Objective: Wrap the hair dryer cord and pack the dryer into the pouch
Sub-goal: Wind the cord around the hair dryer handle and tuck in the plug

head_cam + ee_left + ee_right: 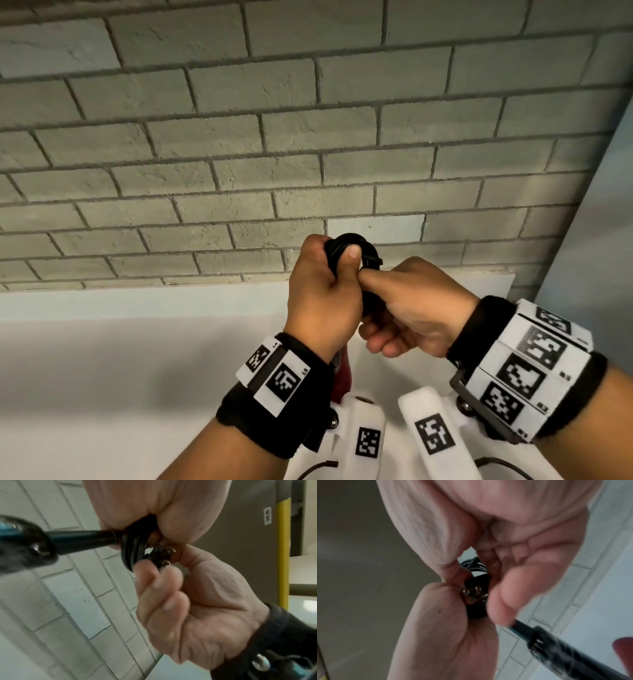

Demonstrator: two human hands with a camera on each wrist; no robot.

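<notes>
— Largest first?
— Grey brick wall (pixel 239 144), then the white worktop (pixel 120 359) below it.
— The hands?
— Left hand (pixel 320 296), fingers wrapped round the coiled black cord (pixel 356 245), raised before the wall. Right hand (pixel 411 308), fingers curled, pinching the plug (pixel 162 557) against the coil.
— The dryer?
— Handle end (pixel 82 539) juts from the coil; body mostly hidden beneath the hands.
</notes>
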